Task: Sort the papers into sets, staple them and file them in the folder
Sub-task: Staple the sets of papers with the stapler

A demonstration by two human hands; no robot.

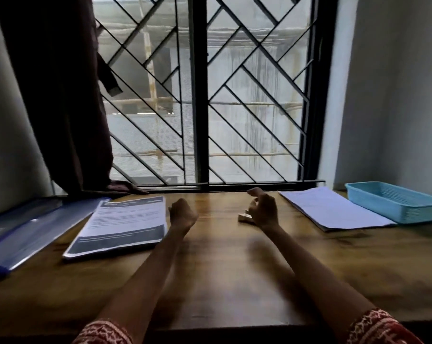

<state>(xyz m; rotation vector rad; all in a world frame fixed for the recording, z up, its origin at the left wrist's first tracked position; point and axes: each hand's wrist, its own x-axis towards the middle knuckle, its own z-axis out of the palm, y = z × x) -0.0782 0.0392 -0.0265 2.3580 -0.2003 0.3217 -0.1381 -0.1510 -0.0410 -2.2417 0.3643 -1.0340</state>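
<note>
A printed paper set [120,225] with dark header bands lies left of centre on the wooden table [217,269]. A blue transparent folder [29,232] lies at the far left. A second stack of white papers [334,209] lies at the right. My left hand [182,214] hovers just right of the printed set with curled fingers, holding nothing that I can see. My right hand [262,207] has loosely curled fingers above a small white stapler [244,217], which it partly hides. Whether it touches the stapler I cannot tell.
A light blue plastic basket [393,202] stands at the far right, behind the white stack. A barred window [200,95] with a dark curtain [61,95] on its left rises directly behind the table. A grey wall closes the right side.
</note>
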